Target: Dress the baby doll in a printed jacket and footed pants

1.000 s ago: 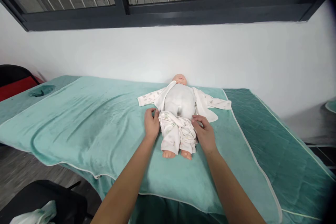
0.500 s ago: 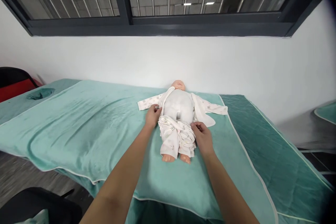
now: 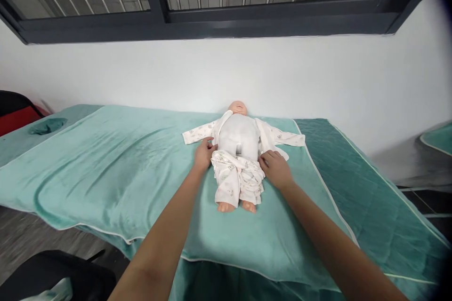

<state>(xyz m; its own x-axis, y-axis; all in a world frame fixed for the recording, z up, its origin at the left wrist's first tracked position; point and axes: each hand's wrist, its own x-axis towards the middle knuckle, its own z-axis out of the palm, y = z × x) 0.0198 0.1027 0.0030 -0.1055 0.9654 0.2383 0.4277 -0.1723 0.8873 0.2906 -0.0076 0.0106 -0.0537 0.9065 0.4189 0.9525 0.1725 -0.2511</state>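
A baby doll [image 3: 237, 137] lies on its back on a teal towel [image 3: 116, 164], head toward the wall. It wears patterned white trousers [image 3: 236, 179] and an open white jacket [image 3: 275, 138] spread out to both sides. My left hand [image 3: 204, 154] rests at the doll's left hip, fingers curled onto the jacket edge. On the other side, my right hand [image 3: 276, 167] has its fingers closed at the trousers' waistband.
The towel covers a teal massage table [image 3: 370, 188] set against a white wall under a dark-framed window. A black chair [image 3: 60, 275] with a pale cloth [image 3: 49, 291] sits at the lower left. A red and black seat [image 3: 17, 113] stands at far left.
Both hands have moved up from the trousers' sides toward the doll's waist. The left hand reached the jacket edge. The camera shifted slightly.
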